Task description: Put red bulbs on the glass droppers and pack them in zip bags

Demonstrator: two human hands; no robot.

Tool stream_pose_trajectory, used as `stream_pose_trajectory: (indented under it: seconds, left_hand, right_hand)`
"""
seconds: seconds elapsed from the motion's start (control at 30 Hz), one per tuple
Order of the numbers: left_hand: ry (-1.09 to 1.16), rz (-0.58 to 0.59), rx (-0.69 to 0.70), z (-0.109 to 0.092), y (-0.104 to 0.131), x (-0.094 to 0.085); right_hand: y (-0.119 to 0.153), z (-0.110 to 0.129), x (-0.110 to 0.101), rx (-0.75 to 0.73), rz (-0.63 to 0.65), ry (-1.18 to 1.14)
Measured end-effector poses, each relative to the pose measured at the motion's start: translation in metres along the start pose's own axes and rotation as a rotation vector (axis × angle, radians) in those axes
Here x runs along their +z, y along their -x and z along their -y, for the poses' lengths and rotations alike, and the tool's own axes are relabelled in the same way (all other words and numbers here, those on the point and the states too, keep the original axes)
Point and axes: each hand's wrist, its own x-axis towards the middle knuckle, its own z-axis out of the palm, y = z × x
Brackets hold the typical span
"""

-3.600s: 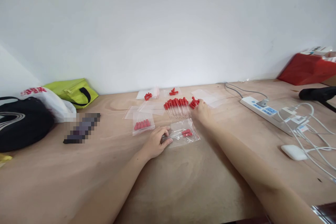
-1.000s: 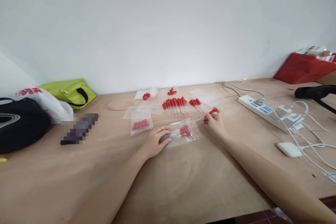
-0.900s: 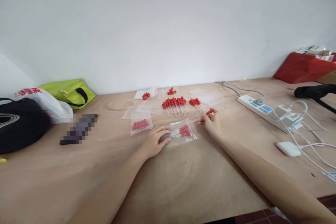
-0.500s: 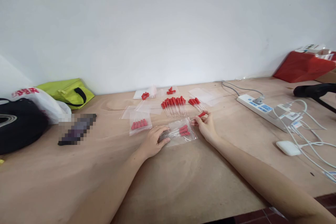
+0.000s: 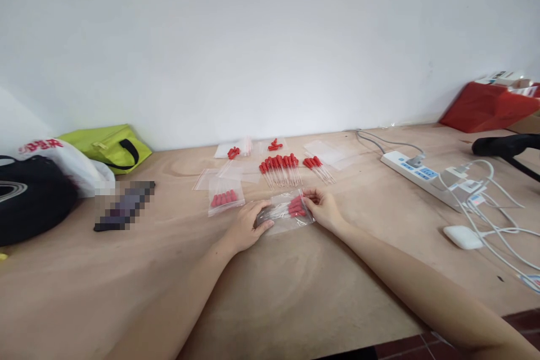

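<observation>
A clear zip bag (image 5: 278, 228) lies flat on the table with several red-bulbed droppers (image 5: 297, 209) inside, their thin clear tubes pointing left. My left hand (image 5: 248, 224) grips the bag's left end, thumb on the near side and fingers on the far side. At the bag's right end, my right hand (image 5: 324, 209) is closed on the bulb end of a dropper that reaches into the bag; its fingertips are partly hidden. Beyond the hands lies a row of loose droppers (image 5: 279, 167), with a smaller group (image 5: 317, 166) to its right.
Left of the row, a bag with red bulbs (image 5: 224, 198) lies near flat bags (image 5: 244, 171). Small red pieces (image 5: 275, 145) sit farther back. A power strip (image 5: 409, 173) with white cables stands right; a phone (image 5: 126, 208) and green bag (image 5: 105, 146) are left.
My right hand has moved slightly left and toward the bag, carrying the dropper from outside its right end into it. My left hand has stayed on the bag.
</observation>
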Motion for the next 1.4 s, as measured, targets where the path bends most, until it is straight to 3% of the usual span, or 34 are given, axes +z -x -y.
stream_pose_trajectory:
  seconds: [0.2,0.27,0.37,0.53,0.67,0.8,0.93,1.07,1.17,1.3,1.4]
  left_hand:
    - [-0.005,0.004,-0.01,0.0,0.0,0.001]
    - [-0.007,0.003,-0.002,0.001,0.0,0.001]
    - [-0.005,0.004,0.016,0.001,0.0,0.001]
    - [-0.01,0.002,0.024,0.0,-0.001,0.0]
    - [-0.002,-0.002,0.031,-0.003,-0.001,-0.002]
    - [0.001,-0.011,0.035,-0.005,-0.001,-0.003]
    - [-0.004,-0.014,0.038,-0.004,-0.001,-0.002]
    - [-0.013,-0.008,0.043,-0.002,-0.001,-0.001]
    - [-0.016,-0.006,0.05,-0.001,-0.002,-0.001]
    - [-0.014,-0.015,0.047,-0.001,-0.002,-0.001]
    - [-0.011,-0.014,0.052,0.0,-0.002,-0.001]
  right_hand:
    - [0.002,0.003,0.0,0.002,0.223,-0.05]
    - [-0.001,0.003,-0.002,-0.029,0.244,0.02]
    - [-0.012,0.004,-0.011,-0.093,0.145,0.275]
    - [-0.046,0.008,-0.033,-0.199,-0.223,0.857]
    - [-0.066,0.008,-0.035,-0.11,-0.257,1.073]
    - [-0.072,0.006,-0.026,-0.06,-0.236,1.148]
    - [-0.071,0.006,-0.024,-0.117,-0.303,0.986]
    - [-0.058,0.005,-0.03,-0.206,-0.312,0.414]
    - [-0.038,0.002,-0.035,-0.154,-0.251,0.136]
    - [-0.012,0.002,-0.035,-0.04,-0.117,-0.105]
    - [-0.003,0.005,-0.031,0.007,-0.102,-0.202]
